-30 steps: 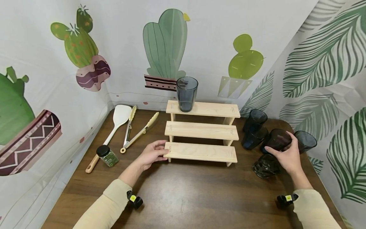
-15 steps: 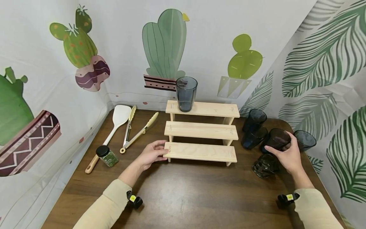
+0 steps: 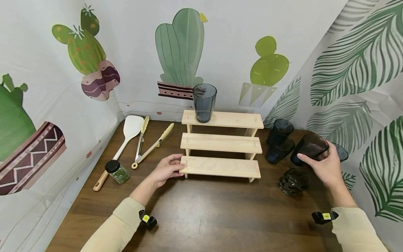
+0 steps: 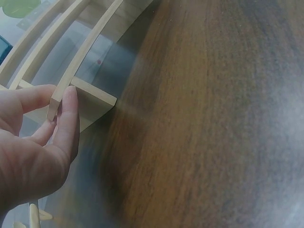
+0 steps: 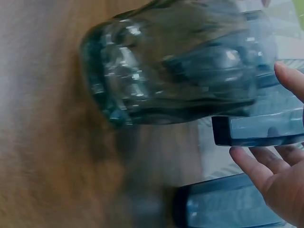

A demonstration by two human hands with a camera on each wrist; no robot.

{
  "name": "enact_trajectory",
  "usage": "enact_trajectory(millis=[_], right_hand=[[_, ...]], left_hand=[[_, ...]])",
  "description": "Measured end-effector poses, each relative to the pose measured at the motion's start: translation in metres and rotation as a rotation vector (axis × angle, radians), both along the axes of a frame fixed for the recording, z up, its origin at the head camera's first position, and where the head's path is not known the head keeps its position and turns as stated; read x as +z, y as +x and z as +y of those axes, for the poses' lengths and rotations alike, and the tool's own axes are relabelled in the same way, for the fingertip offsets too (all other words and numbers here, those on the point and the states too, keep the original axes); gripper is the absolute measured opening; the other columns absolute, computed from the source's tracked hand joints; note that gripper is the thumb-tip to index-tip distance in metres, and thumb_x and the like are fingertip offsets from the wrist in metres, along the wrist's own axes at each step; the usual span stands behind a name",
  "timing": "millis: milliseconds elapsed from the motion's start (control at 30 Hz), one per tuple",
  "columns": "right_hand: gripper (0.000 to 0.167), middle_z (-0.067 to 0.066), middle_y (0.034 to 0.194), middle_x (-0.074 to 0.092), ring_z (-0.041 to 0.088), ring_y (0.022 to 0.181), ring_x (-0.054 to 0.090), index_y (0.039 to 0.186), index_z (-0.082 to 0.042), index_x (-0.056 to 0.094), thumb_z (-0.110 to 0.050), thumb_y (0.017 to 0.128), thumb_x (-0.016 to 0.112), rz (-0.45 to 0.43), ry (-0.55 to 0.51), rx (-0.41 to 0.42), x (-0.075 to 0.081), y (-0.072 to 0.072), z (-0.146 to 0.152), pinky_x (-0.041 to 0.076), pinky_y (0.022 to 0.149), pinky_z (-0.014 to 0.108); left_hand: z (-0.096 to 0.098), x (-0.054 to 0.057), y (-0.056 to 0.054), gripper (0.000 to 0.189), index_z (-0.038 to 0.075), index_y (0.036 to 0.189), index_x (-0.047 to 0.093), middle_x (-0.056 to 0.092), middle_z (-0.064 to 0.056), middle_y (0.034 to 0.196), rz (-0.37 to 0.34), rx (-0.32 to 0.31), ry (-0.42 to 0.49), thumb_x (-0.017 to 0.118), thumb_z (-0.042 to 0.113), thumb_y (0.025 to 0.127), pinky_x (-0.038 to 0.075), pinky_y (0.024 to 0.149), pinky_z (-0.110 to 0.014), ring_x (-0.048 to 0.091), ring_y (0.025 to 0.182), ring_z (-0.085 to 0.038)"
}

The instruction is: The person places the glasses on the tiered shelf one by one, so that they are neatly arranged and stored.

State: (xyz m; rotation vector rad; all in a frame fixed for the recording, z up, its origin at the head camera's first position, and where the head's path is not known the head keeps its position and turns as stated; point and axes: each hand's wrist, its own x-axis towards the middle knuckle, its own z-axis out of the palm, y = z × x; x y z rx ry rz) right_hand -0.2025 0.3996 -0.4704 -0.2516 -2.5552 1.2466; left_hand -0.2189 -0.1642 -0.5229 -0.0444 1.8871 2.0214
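My right hand [image 3: 325, 168] grips a dark tinted drinking glass [image 3: 310, 148], which leans to one side among the other glasses. In the right wrist view, the thumb and fingers lie on opposite sides of that glass [image 5: 266, 129]. A skull-shaped glass [image 3: 292, 182] stands in front of it. My left hand [image 3: 167, 170] pinches the left end of the lowest board of a three-tier wooden display stand [image 3: 220, 166]. From the left wrist, the fingers show above and below the board [image 4: 80, 57]. One blue-grey glass [image 3: 204, 105] stands upright on the top tier, towards its left.
Two dark glasses, a rear one [image 3: 280, 131] and a nearer one [image 3: 279, 150], stand between the stand and my right hand. Another glass [image 3: 342, 153] is partly hidden behind that hand. At left lie a white spatula [image 3: 133, 126], tongs [image 3: 154, 150] and a black-lidded jar [image 3: 118, 172].
My right hand has shifted a little to the right and up, tilting the glass it grips and apparently raising it. The left hand keeps its hold on the stand.
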Motion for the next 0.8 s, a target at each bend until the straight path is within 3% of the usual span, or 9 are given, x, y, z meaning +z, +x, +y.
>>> enact_trajectory(millis=[167, 467, 800], right_hand=[[0.102, 0.003, 0.124, 0.054, -0.011, 0.093, 0.052, 0.165, -0.016, 0.018, -0.035, 0.089, 0.084, 0.012, 0.03, -0.02, 0.02, 0.0, -0.002, 0.046, 0.069, 0.004], [0.095, -0.021, 0.11, 0.054, -0.01, 0.092, 0.056, 0.163, -0.018, 0.027, -0.022, 0.088, 0.085, 0.124, 0.0, -0.026, 0.059, -0.006, -0.008, 0.046, 0.072, 0.003], [0.092, -0.005, 0.131, 0.057, -0.004, 0.106, 0.057, 0.162, -0.028, 0.03, -0.024, 0.089, 0.084, 0.185, -0.018, 0.004, 0.098, -0.022, -0.031, 0.047, 0.082, 0.004]], left_hand=[[0.0, 0.0, 0.0, 0.062, -0.005, 0.15, 0.043, 0.062, -0.021, 0.12, -0.002, 0.001, 0.0, 0.071, 0.001, 0.095, 0.064, 0.08, -0.035, 0.069, 0.091, -0.023], [0.0, 0.001, 0.001, 0.061, -0.005, 0.15, 0.043, 0.063, -0.021, 0.119, -0.004, 0.0, 0.002, 0.07, 0.0, 0.096, 0.064, 0.08, -0.034, 0.069, 0.091, -0.022], [0.0, 0.0, 0.001, 0.061, -0.005, 0.15, 0.043, 0.062, -0.02, 0.119, -0.004, 0.002, 0.005, 0.071, 0.0, 0.095, 0.064, 0.079, -0.034, 0.069, 0.091, -0.022]])
